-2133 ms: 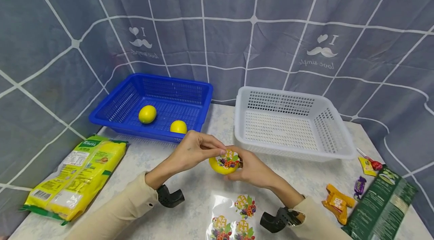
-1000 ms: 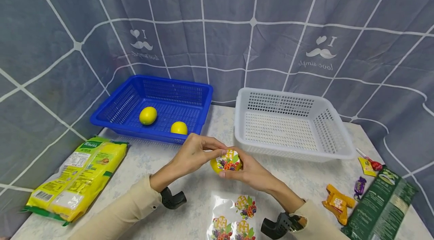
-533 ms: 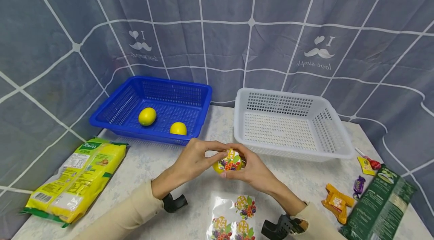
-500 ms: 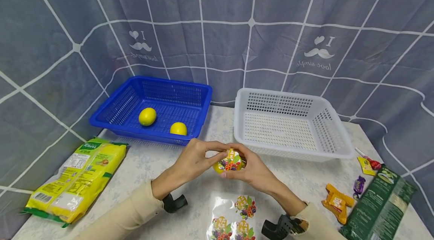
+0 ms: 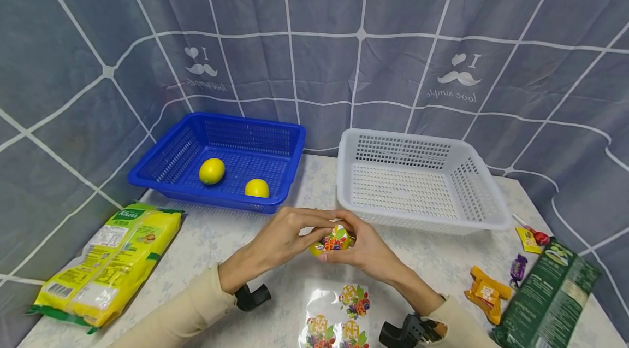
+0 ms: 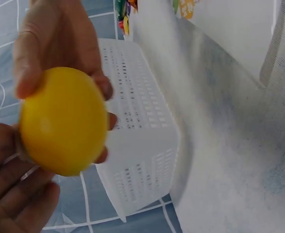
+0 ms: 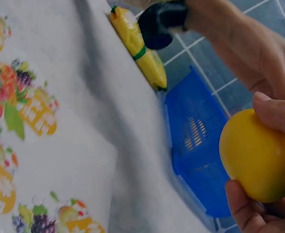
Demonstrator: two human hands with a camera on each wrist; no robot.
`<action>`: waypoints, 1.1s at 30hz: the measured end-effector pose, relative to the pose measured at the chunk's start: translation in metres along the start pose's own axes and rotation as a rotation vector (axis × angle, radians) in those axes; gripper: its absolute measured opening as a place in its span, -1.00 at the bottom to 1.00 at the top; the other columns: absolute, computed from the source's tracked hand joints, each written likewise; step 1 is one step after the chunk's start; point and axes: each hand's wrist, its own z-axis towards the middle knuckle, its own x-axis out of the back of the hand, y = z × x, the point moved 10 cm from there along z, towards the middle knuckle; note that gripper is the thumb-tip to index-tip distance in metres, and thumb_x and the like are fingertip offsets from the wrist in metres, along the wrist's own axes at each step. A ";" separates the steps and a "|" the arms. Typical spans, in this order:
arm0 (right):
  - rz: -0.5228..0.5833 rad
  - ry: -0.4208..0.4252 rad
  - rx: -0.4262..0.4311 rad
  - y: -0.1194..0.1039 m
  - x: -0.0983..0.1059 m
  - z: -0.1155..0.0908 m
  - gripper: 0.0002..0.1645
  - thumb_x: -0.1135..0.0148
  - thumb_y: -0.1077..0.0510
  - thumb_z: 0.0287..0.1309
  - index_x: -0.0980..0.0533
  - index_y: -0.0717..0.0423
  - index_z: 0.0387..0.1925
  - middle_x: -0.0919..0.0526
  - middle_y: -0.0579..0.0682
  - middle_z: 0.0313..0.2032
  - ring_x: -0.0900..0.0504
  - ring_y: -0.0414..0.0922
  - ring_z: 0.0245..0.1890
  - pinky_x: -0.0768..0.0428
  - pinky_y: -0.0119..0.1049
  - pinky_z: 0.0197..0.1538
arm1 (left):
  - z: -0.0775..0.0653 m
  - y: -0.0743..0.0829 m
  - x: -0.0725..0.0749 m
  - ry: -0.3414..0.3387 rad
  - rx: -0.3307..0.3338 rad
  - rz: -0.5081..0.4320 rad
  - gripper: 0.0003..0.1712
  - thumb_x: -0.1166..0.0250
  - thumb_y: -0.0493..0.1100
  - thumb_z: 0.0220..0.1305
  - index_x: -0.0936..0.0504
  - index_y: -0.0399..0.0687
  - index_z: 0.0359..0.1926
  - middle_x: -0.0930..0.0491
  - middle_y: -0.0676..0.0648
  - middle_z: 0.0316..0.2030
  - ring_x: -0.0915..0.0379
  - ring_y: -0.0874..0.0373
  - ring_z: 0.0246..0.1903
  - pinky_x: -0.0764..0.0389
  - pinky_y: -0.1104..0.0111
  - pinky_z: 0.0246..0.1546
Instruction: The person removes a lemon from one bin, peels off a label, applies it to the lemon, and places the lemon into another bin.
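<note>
My right hand (image 5: pixel 363 247) grips a yellow lemon (image 7: pixel 253 155) with the thumb on its near side and the fingers curled behind it. A round sticker (image 5: pixel 334 240) with a colourful fruit print lies on the lemon's upper face. Over it, my left hand (image 5: pixel 282 236) presses with the thumb, its fairly straight fingers reaching across the top and partly covering the sticker. In the left wrist view the lemon's bare side faces the camera. Below both hands, a sheet (image 5: pixel 336 318) of the same fruit stickers lies on the table.
At the back left, a blue basket (image 5: pixel 169 189) holds two lemons (image 5: pixel 212 171). A white basket (image 5: pixel 422 219) stands at the back right. A yellow-green packet (image 5: pixel 110 260) lies far left. On the right are a green packet (image 5: pixel 545 296), an orange-wrapped item (image 5: pixel 486 293), a purple candy (image 5: pixel 518 270) and a lollipop (image 5: pixel 538 236).
From pinching the sticker's edge, my left hand has shifted further over the lemon, covering more of the sticker. The lemon has turned and dropped slightly. The right hand keeps its grip.
</note>
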 end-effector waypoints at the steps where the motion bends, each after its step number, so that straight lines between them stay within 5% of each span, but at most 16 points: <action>1: -0.003 -0.003 0.000 -0.001 0.000 0.000 -0.01 -0.55 0.00 -0.03 -0.25 0.03 0.40 -0.43 -0.04 0.29 -0.35 0.02 0.32 -0.42 0.07 0.25 | 0.000 -0.001 -0.001 -0.010 -0.001 -0.014 -0.79 -0.35 -0.29 0.26 -0.75 -0.19 -0.08 -0.70 -0.12 -0.05 -0.62 0.03 0.00 -0.58 0.34 0.04; 4: -0.016 -0.005 0.008 -0.005 0.001 -0.001 -0.01 -0.54 0.00 -0.02 -0.26 0.06 0.40 -0.40 -0.07 0.32 -0.32 -0.03 0.35 -0.38 0.01 0.29 | 0.000 -0.004 -0.003 -0.020 0.001 -0.051 -0.75 -0.31 -0.29 0.30 -0.72 -0.25 -0.02 -0.69 -0.14 -0.04 -0.61 0.03 0.01 -0.57 0.34 0.05; 12: 0.123 -0.114 0.010 -0.008 -0.003 -0.003 0.08 -0.50 0.27 0.01 -0.09 0.22 0.47 -0.42 0.13 0.29 -0.58 -0.02 0.09 -0.61 -0.29 0.04 | 0.000 -0.011 -0.004 -0.027 0.032 -0.142 -0.73 -0.26 -0.29 0.35 -0.68 -0.30 0.02 -0.67 -0.14 0.00 -0.60 0.05 0.02 -0.59 0.37 0.02; 17: 0.052 -0.109 0.030 -0.010 0.001 -0.004 0.09 -0.51 0.19 0.01 -0.09 0.15 0.49 -0.40 0.09 0.33 -0.60 -0.05 0.06 -0.62 -0.26 0.03 | -0.002 -0.013 -0.006 -0.038 0.065 -0.170 -0.60 -0.36 -0.20 0.28 -0.64 -0.25 0.11 -0.62 -0.13 0.07 -0.60 0.08 0.02 -0.62 0.45 -0.11; 23: -0.015 -0.085 0.060 -0.018 0.007 -0.003 0.12 -0.55 0.11 -0.03 -0.12 0.15 0.48 -0.22 0.02 0.44 -0.29 -0.03 0.37 -0.39 -0.07 0.30 | -0.002 -0.015 -0.006 0.000 0.102 -0.199 -0.54 -0.45 -0.20 0.17 -0.65 -0.22 0.11 -0.63 -0.11 0.07 -0.63 0.18 -0.11 -0.64 0.47 -0.32; 27: -0.004 -0.085 0.070 -0.020 0.009 -0.003 0.12 -0.54 0.16 -0.03 -0.11 0.15 0.49 -0.16 0.00 0.47 -0.16 -0.04 0.43 -0.35 -0.04 0.32 | -0.003 -0.018 -0.006 0.037 0.159 -0.293 -0.53 -0.48 -0.23 0.12 -0.67 -0.21 0.09 -0.63 -0.10 0.07 -0.58 0.07 0.04 -0.67 0.43 -0.25; 33: 0.025 -0.147 0.056 -0.018 0.010 -0.008 0.11 -0.49 0.14 0.05 -0.05 0.12 0.51 -0.14 0.00 0.48 -0.26 -0.01 0.38 -0.39 -0.10 0.30 | -0.004 -0.024 -0.006 0.091 0.239 -0.436 -0.52 -0.51 -0.24 0.07 -0.68 -0.21 0.06 -0.65 -0.09 0.05 -0.56 0.06 0.08 -0.69 0.34 -0.24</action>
